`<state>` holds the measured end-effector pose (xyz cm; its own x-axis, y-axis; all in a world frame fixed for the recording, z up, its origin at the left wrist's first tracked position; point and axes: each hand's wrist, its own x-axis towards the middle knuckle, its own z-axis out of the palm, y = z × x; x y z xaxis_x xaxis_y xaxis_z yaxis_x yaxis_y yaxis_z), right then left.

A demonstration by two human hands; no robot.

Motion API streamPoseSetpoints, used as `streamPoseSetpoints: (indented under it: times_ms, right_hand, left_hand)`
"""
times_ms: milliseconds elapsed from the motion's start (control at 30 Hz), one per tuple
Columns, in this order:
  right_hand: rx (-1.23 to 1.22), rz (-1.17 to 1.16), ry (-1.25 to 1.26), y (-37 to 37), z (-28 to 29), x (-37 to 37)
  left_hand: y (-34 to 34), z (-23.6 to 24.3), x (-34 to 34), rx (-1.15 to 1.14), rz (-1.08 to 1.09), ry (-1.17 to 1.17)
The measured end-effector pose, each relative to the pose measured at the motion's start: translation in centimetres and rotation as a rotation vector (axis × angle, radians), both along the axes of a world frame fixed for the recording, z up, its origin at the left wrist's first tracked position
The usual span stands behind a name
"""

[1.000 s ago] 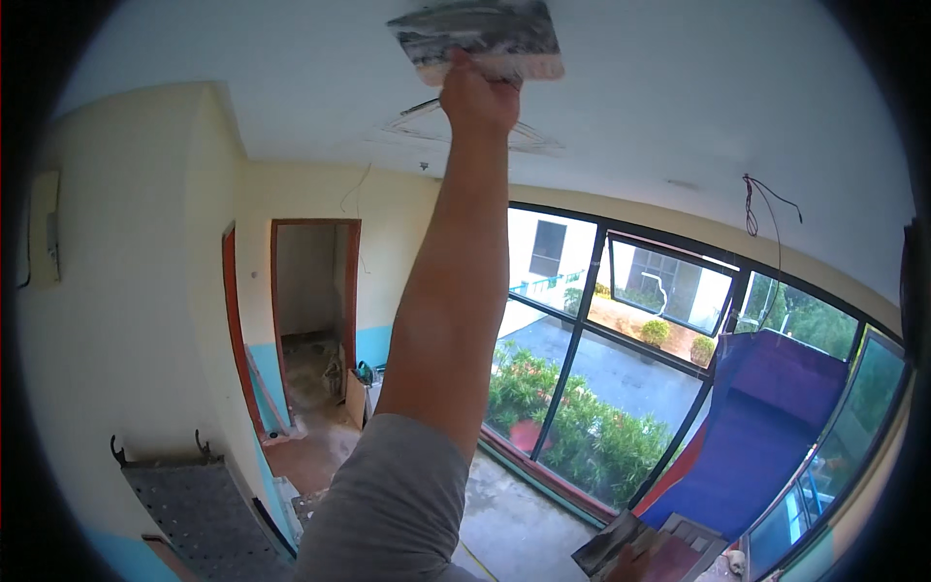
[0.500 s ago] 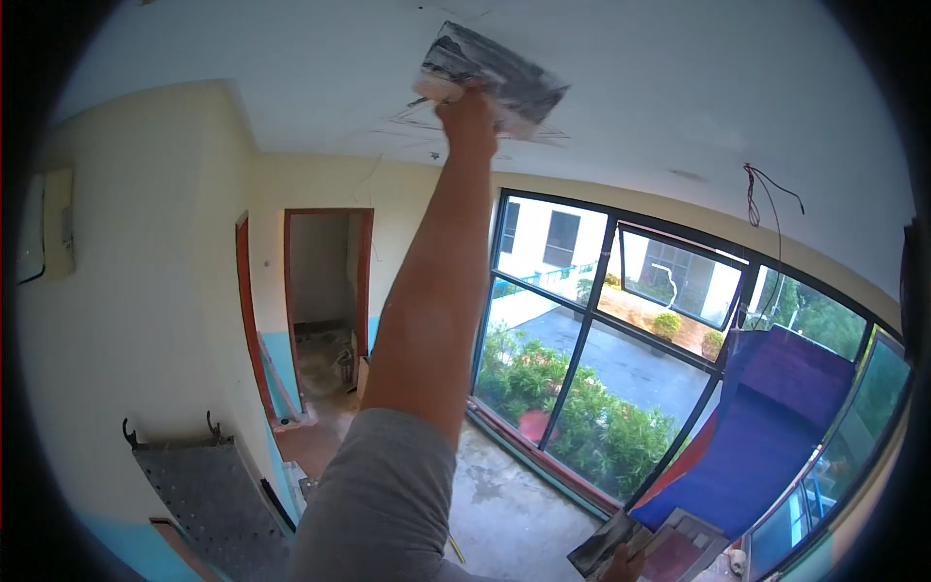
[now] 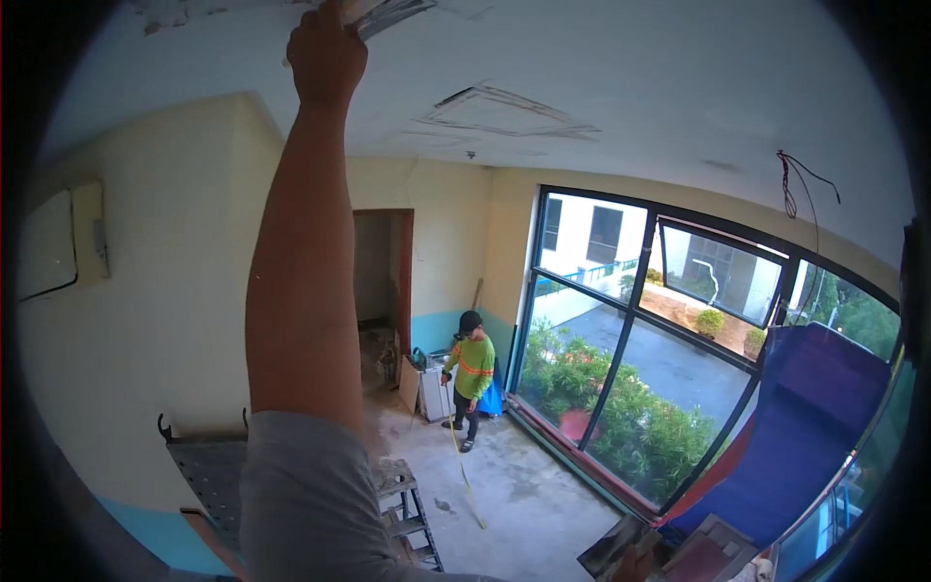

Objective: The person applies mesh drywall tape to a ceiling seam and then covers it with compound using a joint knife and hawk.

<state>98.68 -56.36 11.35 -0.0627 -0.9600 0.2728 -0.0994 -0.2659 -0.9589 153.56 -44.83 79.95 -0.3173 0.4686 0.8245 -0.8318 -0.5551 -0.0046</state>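
My left arm reaches up to the white ceiling. My left hand (image 3: 328,56) is closed around a wide plastering trowel (image 3: 393,17), smeared grey and partly cut off by the picture's top edge. To its right, a diamond-shaped outline (image 3: 511,109) with dark, streaky edges marks the ceiling. Low at the right, my right hand (image 3: 635,561) is partly visible, its fingers closed at the edge of a flat dark plate (image 3: 611,545). Beside that hand lies a framed panel (image 3: 713,555) with a reddish face.
A person (image 3: 472,373) in a green top stands on the floor below, beside a yellow strip (image 3: 467,475). A stepladder (image 3: 412,519) stands under my left arm. Loose wires (image 3: 790,189) hang from the ceiling near the large window (image 3: 630,315). A perforated dark platform (image 3: 208,475) is at the left.
My left hand has swept the trowel left and up across the ceiling, uncovering the diamond-shaped outline. The room has shifted rightward in view; the person and stepladder now show.
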Motion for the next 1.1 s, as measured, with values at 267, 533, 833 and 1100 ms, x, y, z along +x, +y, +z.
streamPoseSetpoints:
  times_ms: [267, 533, 833, 1100]
  right_hand:
    - [-0.255, -0.198, 0.471, -3.8, -5.6, 2.0]
    - [0.046, -0.121, 0.078, -2.3, -4.9, 2.6]
    - [0.101, -0.217, -0.026, 3.1, -1.0, 1.5]
    - [0.561, -0.386, 0.373, 7.7, -11.1, -8.7]
  left_hand:
    - [3.0, -1.5, -1.3, -0.184, -0.114, -0.134]
    - [0.5, -0.1, -0.7, -0.025, -0.033, -0.078]
    - [-4.9, -9.8, 8.7, -0.123, -0.176, -0.023]
    - [-26.1, -55.0, 2.9, 0.954, -0.594, 0.564]
